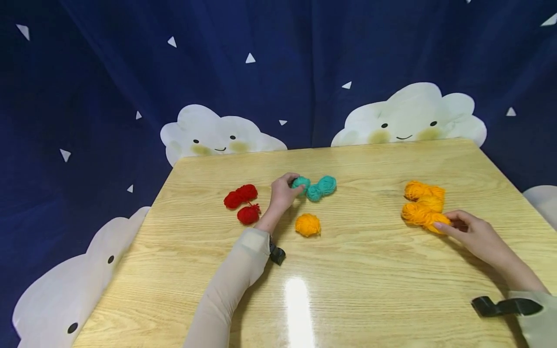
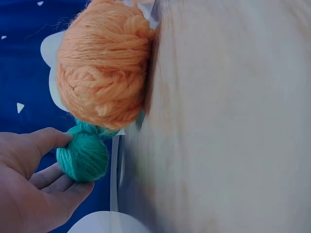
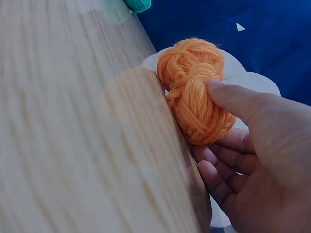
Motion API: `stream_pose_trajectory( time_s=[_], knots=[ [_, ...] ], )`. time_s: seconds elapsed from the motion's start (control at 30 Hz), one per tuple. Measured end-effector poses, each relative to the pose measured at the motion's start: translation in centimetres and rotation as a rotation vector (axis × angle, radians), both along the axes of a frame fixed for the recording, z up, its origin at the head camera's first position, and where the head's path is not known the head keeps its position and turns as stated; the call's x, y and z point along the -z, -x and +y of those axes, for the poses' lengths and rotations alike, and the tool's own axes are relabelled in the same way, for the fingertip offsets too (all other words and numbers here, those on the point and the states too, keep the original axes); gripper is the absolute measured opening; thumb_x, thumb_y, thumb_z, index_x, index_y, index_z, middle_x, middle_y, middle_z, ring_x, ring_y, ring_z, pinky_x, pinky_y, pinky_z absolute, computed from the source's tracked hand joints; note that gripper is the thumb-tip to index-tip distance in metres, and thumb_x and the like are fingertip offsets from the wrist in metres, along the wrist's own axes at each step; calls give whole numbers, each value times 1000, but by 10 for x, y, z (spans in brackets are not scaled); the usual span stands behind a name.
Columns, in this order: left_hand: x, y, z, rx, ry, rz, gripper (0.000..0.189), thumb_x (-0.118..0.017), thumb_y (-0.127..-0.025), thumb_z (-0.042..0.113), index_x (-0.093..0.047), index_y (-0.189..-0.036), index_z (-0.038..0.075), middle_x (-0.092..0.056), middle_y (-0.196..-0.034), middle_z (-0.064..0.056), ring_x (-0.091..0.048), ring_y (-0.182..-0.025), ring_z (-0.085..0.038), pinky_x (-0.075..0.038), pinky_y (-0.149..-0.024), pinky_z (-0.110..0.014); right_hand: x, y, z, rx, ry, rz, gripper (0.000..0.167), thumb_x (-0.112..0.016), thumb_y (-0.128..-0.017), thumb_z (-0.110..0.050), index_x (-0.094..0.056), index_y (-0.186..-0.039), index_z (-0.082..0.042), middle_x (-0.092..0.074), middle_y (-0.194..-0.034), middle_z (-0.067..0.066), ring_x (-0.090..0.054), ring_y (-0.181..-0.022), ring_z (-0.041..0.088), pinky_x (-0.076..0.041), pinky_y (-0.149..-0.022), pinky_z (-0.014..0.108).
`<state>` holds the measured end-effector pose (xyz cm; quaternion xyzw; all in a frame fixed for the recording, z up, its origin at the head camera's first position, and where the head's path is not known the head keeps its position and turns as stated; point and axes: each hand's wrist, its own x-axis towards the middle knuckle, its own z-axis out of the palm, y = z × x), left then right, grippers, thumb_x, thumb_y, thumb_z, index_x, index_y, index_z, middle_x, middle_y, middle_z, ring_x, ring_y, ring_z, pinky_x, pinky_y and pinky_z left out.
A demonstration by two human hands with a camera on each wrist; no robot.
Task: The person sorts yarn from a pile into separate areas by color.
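Note:
Near the back middle of the table, my left hand (image 1: pixel 283 194) holds a small teal yarn ball (image 2: pixel 85 160) between thumb and fingers. Two more teal yarn balls (image 1: pixel 327 185) lie just to its right. A single orange yarn ball (image 1: pixel 307 225) sits nearer to me, and looms large in the left wrist view. Over on the right, my right hand (image 1: pixel 480 238) pinches the front end of an orange yarn bundle (image 3: pixel 203 111), thumb on top and fingers underneath. Further orange yarn (image 1: pixel 419 190) lies against it, behind and to the left.
Left of my left forearm lie red yarn balls (image 1: pixel 241 195), with another red one (image 1: pixel 248 215) closer in. All rest on a wooden table (image 1: pixel 357 270). A dark blue curtain (image 1: pixel 304 72) with clouds hangs behind it. Black straps (image 1: pixel 506 306) sit at both wrists.

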<state>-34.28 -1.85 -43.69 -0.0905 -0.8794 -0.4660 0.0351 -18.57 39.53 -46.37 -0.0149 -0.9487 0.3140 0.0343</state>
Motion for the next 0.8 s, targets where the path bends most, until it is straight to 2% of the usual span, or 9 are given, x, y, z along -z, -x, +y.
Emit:
stream_pose_trajectory(
  time_s=[0.3, 0.43, 0.6, 0.8],
  knots=[
    [3, 1, 0, 41, 22, -24, 35, -70, -91, 13, -65, -124, 3, -68, -123, -15, -64, -107, -28, -55, -92, -37, 3, 1, -1, 10, 11, -20, 50, -61, -96, -39, -56, -121, 4, -58, -93, 7, -41, -70, -3, -35, -56, 20],
    [4, 0, 0, 47, 34, -44, 36, -68, -92, 12, -64, -126, 4, -67, -126, -14, -64, -110, -27, -54, -93, -37, 2, 1, -1, 9, 9, -20, 50, -61, -96, -39, -56, -122, 4, -60, -98, 11, -42, -72, -7, -37, -58, 17],
    [3, -1, 1, 42, 72, -38, 35, -69, -91, 11, -65, -125, 5, -68, -125, -14, -64, -110, -26, -55, -93, -36, 1, 0, -2, 10, 14, -2, 52, -63, -95, -37, -55, -123, 6, -61, -107, 22, -40, -74, -16, -38, -58, 14],
    [3, -1, 2, 39, 112, -19, 33, -69, -91, 12, -66, -123, 5, -69, -121, -13, -65, -107, -25, -55, -91, -36, 0, 0, -3, 1, 27, 71, 51, -65, -95, -31, -54, -124, 9, -57, -116, 31, -36, -77, -26, -39, -60, 6]
  ],
)
